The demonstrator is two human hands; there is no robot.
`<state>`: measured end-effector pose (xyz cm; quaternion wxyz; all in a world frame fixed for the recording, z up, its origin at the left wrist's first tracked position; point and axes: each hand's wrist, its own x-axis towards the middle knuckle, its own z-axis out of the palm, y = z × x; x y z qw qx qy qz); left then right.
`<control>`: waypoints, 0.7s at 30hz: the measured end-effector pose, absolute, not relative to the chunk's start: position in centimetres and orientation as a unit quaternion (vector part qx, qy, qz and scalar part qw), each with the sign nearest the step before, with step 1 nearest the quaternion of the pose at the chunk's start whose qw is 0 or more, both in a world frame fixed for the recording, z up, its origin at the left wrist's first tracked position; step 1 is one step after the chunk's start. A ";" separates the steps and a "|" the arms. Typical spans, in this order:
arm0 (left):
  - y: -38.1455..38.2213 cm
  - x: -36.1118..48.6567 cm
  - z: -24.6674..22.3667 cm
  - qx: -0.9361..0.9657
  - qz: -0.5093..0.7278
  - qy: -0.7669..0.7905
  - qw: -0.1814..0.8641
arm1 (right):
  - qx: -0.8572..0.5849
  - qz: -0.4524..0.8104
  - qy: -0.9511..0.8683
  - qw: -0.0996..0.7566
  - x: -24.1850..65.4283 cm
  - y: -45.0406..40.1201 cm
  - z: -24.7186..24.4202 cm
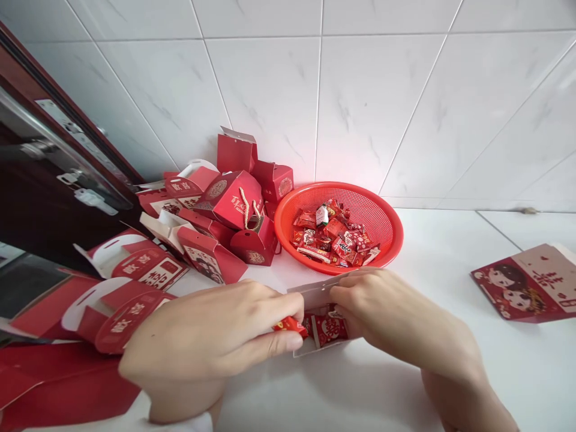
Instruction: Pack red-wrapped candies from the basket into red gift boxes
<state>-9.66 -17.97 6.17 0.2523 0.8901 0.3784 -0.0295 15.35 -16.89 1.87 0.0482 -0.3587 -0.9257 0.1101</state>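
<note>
My left hand (pixel 225 336) pinches a red-wrapped candy (pixel 290 326) between thumb and fingers at the left side of an open gift box (pixel 310 348). Several wrapped candies (pixel 330 329) lie inside that box, one with a pale printed emblem. My right hand (pixel 378 306) is closed over the box's far right edge, its fingers partly hidden behind the wrist and the raised flap. Just beyond both hands stands a red perforated plastic basket (pixel 391 246) with a heap of small wrapped candies in it.
Red paper gift boxes (pixel 229 198) are piled on the left, one with rope handles. More boxes (pixel 117 312) stand nearer at the left edge. A printed box (pixel 526 282) lies at the right. White tiles (pixel 360 90) rise behind; a dark door with keys (pixel 90 195) is at left.
</note>
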 end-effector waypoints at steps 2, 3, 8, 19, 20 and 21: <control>-17.6 -9.6 6.3 0.892 -0.024 0.374 0.253 | -0.353 0.081 -0.931 0.048 14.5 -16.8 1.5; -17.4 -9.5 6.4 0.893 -0.021 0.372 0.252 | -0.351 0.065 -0.932 0.054 14.2 -16.7 1.4; -17.2 -9.5 6.6 0.894 -0.009 0.369 0.253 | -0.369 0.006 -0.926 0.075 13.8 -16.5 1.2; -15.9 -8.1 6.1 0.856 0.034 0.425 0.291 | -0.326 0.273 -0.891 0.161 15.9 -15.9 3.3; -15.6 -7.8 6.0 0.849 0.046 0.437 0.292 | -0.322 0.319 -0.870 0.193 16.0 -15.8 3.5; -15.3 -7.5 5.9 0.843 0.057 0.448 0.291 | -0.326 0.356 -0.847 0.224 16.1 -15.6 3.6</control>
